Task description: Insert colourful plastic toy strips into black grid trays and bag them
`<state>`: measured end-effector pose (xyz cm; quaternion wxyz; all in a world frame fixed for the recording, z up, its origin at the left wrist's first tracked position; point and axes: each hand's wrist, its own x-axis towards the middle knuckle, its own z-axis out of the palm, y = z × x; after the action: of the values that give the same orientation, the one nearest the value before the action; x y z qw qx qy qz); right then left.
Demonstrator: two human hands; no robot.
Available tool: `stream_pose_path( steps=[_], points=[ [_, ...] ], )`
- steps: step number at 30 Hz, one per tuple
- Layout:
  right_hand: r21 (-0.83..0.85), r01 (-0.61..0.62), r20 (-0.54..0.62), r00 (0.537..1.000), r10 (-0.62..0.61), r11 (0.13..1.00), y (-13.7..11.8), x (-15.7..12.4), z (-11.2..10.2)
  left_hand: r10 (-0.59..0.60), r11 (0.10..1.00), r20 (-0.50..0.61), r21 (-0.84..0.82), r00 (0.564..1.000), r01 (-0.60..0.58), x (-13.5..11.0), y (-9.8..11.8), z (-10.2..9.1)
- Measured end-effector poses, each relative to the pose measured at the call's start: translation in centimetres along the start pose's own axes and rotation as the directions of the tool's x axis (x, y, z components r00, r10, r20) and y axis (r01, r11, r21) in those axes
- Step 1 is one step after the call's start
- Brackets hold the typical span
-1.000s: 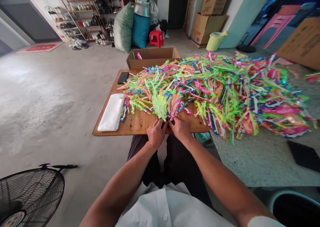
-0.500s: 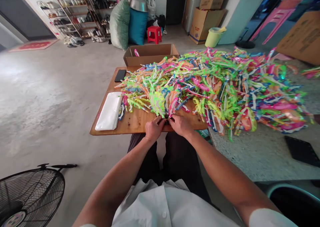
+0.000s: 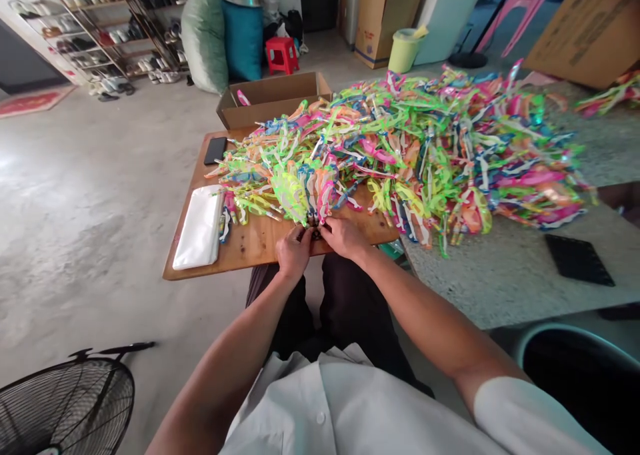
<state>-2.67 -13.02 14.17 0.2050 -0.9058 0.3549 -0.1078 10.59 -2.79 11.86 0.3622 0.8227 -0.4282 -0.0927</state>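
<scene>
A big heap of bright plastic toy pieces (image 3: 425, 135) in green, pink, orange and blue covers a wooden table (image 3: 250, 248) and the stone counter (image 3: 505, 275) beside it. At the table's near edge, my left hand (image 3: 293, 251) and my right hand (image 3: 343, 237) meet, fingers closed together on the bottom ends of a fanned bunch of these pieces (image 3: 305, 191). The bunch stands up from my hands toward the heap. My fingertips are partly hidden by the bunch.
A stack of clear plastic bags (image 3: 199, 229) lies at the table's left edge, a black phone (image 3: 215, 150) at its far left corner. An open cardboard box (image 3: 273, 97) stands behind the table. A dark tablet (image 3: 577, 259) lies on the counter. A floor fan (image 3: 65, 401) stands at lower left.
My view has shifted, so the table sits more to the left. Both hands stay together on the bunch at the table's near edge.
</scene>
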Motion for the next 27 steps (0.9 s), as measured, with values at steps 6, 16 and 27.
stream_pose_path(
  steps=[6, 16, 27],
  points=[
    [-0.02, 0.001, 0.005, 1.0, -0.001, 1.0, -0.2, 0.0, 0.0, 0.103, 0.98, 0.04, 0.165, 0.994, -0.108, 0.2, 0.0, 0.0],
    [-0.123, -0.034, 0.039, 0.998, 0.039, 0.992, -1.0, -0.2, 0.4, 0.255, 0.924, 0.027, 0.289, 0.967, -0.252, 0.0, 0.3, 0.6],
    [-0.104, -0.1, 0.06, 0.992, 0.107, 0.989, -1.7, -0.3, -0.2, 0.276, 0.911, 0.106, 0.289, 0.955, -0.295, -0.5, -0.2, 0.1]
  ],
)
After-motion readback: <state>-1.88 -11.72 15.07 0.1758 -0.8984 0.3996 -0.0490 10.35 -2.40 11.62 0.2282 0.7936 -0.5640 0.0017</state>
